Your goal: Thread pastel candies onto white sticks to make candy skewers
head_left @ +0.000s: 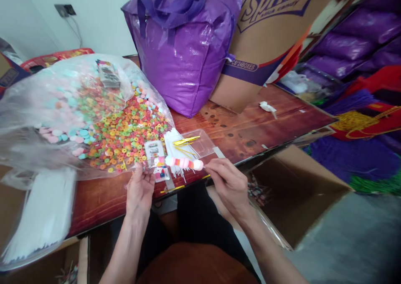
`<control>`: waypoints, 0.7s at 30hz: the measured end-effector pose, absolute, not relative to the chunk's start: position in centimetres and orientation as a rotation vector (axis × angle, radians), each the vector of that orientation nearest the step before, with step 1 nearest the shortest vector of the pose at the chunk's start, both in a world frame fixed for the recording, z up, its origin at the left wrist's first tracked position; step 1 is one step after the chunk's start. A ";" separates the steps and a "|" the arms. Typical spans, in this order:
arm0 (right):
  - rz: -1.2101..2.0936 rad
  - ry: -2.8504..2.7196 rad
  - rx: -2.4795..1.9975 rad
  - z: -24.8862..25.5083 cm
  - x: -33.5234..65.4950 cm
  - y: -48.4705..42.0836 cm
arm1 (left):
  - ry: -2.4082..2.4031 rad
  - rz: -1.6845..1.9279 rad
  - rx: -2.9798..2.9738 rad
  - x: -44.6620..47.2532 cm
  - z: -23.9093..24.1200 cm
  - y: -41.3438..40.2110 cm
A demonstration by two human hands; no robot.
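My right hand pinches the thin stick of a candy skewer, threaded with pink, white and orange pieces. The skewer lies nearly level above the table edge, its candy end pointing left. My left hand is palm up beside that end, thumb and fingers apart; whether clear film touches its fingers I cannot tell. Small printed cards lie just right of its fingertips. Under the skewer are white sticks and gold twist ties on a clear plastic tray.
Ring candies and pastel pieces spread across a clear plastic sheet. White sleeves are stacked at left. A purple bag and a large carton stand behind. An open carton sits below the table's right edge.
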State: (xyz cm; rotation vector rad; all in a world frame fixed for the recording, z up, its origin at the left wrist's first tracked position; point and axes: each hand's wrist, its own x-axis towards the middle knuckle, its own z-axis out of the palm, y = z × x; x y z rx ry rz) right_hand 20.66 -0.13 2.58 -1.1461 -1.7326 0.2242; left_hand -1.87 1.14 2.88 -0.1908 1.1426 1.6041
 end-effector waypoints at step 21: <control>0.601 -1.963 -1.183 1.1 17.6 -1.6 | 1.158 1.720 0.434 -0.6 0.4 0.1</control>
